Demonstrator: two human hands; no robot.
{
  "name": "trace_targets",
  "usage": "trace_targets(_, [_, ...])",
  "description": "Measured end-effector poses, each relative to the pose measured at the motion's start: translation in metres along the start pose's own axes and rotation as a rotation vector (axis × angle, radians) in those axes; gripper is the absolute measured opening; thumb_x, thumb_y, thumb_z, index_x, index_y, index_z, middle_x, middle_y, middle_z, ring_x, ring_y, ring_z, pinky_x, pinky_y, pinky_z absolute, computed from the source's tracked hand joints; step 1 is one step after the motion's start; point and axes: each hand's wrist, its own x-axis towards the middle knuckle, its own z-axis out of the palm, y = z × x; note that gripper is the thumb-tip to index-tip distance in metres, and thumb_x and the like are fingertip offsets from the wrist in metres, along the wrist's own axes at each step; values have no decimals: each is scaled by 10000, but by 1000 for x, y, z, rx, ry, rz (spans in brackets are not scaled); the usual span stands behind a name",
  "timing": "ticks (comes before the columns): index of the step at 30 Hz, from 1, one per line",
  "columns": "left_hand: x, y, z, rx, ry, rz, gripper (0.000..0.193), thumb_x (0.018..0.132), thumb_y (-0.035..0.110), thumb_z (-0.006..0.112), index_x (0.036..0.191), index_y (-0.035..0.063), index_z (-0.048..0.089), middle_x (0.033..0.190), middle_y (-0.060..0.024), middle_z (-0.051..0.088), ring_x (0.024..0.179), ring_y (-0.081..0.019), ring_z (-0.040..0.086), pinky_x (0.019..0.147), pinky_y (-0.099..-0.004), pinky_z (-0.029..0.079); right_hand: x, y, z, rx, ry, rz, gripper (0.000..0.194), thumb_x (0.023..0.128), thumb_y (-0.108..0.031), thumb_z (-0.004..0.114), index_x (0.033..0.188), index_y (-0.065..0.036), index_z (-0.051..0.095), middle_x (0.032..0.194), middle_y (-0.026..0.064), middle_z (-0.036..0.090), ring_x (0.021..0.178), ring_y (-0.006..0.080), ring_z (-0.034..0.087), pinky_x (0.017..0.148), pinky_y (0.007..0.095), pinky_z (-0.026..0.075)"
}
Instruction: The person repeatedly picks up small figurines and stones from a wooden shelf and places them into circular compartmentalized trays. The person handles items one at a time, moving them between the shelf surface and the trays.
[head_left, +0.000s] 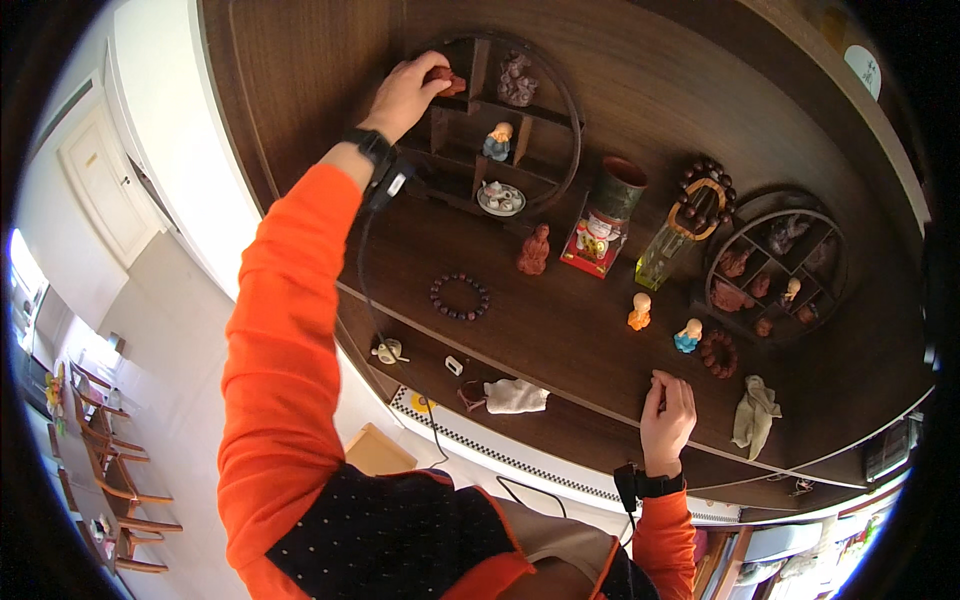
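My left hand (406, 91) is raised to the upper left compartment of a round wooden display stand (576, 142), its fingers closed on a reddish-brown carved figurine (448, 81). Other compartments of that stand hold a dark carved figure (517, 79), a small monk figurine in blue (497, 142) and a dish of miniature teaware (501, 199). My right hand (670, 411) rests at the shelf's front edge with its fingers curled; whether anything is inside them cannot be told. Near it are a monk figurine in blue and white (688, 336) and a reddish bead bracelet (719, 354).
On the shelf stand a red seated figurine (534, 250), a boxed lucky cat (595, 238), an orange monk figurine (640, 312), a dark bead bracelet (459, 296), a second round stand (776, 262) and a crumpled cloth (756, 412). A small teapot (388, 351) sits below.
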Motion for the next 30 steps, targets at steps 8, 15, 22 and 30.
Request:
trace_targets(8, [-94, 10, -2, -147, -303, 197, 238, 881, 82, 652, 1111, 95, 593, 1058, -91, 627, 1002, -262, 597, 851, -353, 488, -1, 3, 0, 11, 0, -32, 111, 844, -8, 598, 943, -32, 640, 842, 121, 638, 745, 309, 610, 658, 384, 512])
trace_targets(15, [-114, 0, 37, -98, -337, 98, 246, 895, 74, 635, 1132, 93, 569, 1070, -122, 624, 992, -308, 612, 836, -380, 501, 0, 3, 0, 17, 15, -38, 107, 847, -12, 604, 940, -38, 648, 852, 120, 645, 764, 304, 615, 663, 380, 514])
trace_targets(22, [-114, -9, 59, -64, -372, 42, 233, 921, 95, 606, 1147, 94, 551, 1081, -154, 628, 1010, -350, 605, 836, -416, 496, -1, 2, -1, 8, 0, -31, 91, 847, -9, 606, 925, -23, 651, 841, 119, 643, 766, 303, 614, 661, 384, 513])
trace_targets(30, [-105, -14, 70, 63, -389, -50, 268, 937, 115, 594, 1200, 75, 570, 1126, -185, 630, 1020, -359, 607, 838, -434, 506, 1, -1, -2, 13, 2, -24, 104, 837, -4, 610, 928, -25, 655, 845, 118, 645, 770, 305, 616, 669, 386, 513])
